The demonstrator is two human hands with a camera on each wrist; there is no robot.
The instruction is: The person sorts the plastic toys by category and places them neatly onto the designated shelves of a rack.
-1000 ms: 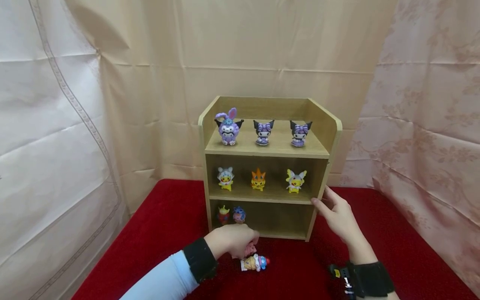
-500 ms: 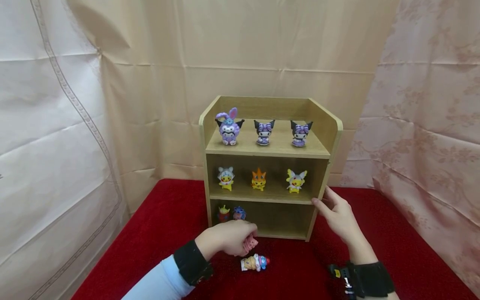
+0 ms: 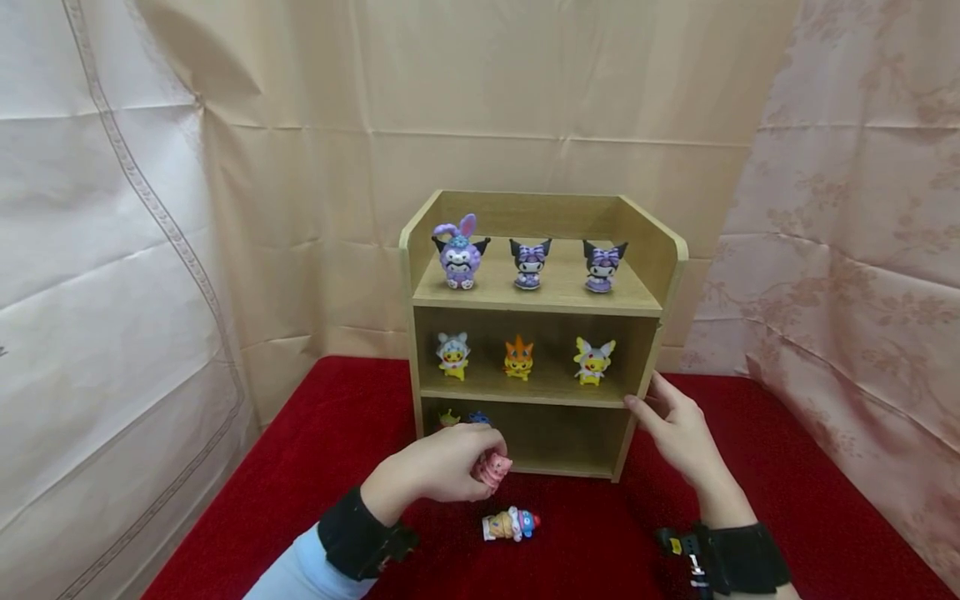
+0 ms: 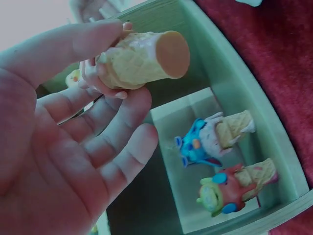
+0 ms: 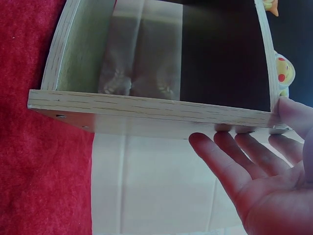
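My left hand point(image 3: 442, 461) pinches a pink ice-cream-cone figurine point(image 3: 492, 469) between thumb and fingers, in front of the bottom compartment of a wooden shelf point(image 3: 536, 308). In the left wrist view, the cone base of the pink figurine point(image 4: 142, 61) points away from the palm. Inside the bottom compartment stand a blue cone figurine point(image 4: 208, 139) and a green-headed alien cone figurine point(image 4: 227, 191), side by side. Holding the shelf's right side panel, my right hand point(image 3: 678, 433) has its thumb at the front edge and fingers against the outer side.
Another cone figurine point(image 3: 510, 525) lies on its side on the red cloth point(image 3: 577, 558) before the shelf. Purple figurines point(image 3: 529, 265) stand on the top level and yellow ones point(image 3: 518, 360) on the middle. A beige curtain point(image 3: 487, 100) hangs behind.
My left hand has lifted the pink figurine off the red cloth and moved it up and slightly left, towards the bottom compartment. My right hand stays on the side panel.
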